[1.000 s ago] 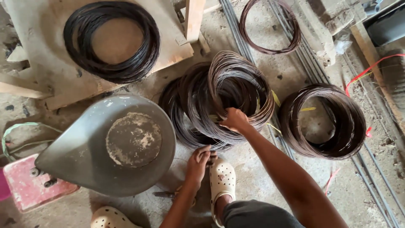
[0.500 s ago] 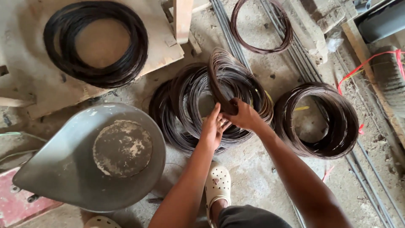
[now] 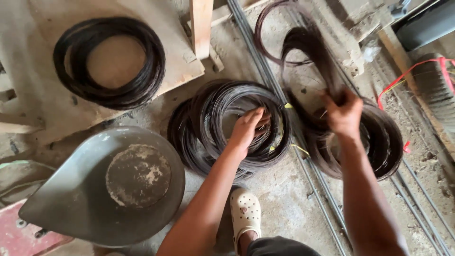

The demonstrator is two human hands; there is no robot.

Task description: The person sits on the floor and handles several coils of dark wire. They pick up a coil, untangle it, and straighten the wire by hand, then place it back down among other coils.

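My right hand [image 3: 344, 113] grips a bundle of dark binding wire [image 3: 310, 50], lifted and blurred, above a wire coil [image 3: 386, 140] lying on the ground at the right. My left hand [image 3: 247, 128] rests on the middle stack of dark wire coils [image 3: 222, 102], its fingers curled over the inner strands. My foot in a white clog [image 3: 245, 213] stands just below that stack.
A third wire coil [image 3: 109, 61] lies on a wooden board [image 3: 180, 57] at upper left. A grey metal pan [image 3: 102, 189] sits at lower left. Steel rebars [image 3: 322, 199] run diagonally across the concrete floor. A red cord [image 3: 403, 76] and a brush lie at the right.
My right hand has pulled a bundle of wire off the middle stack and swung it right, over the right-hand coil. My left hand stays on the middle stack.
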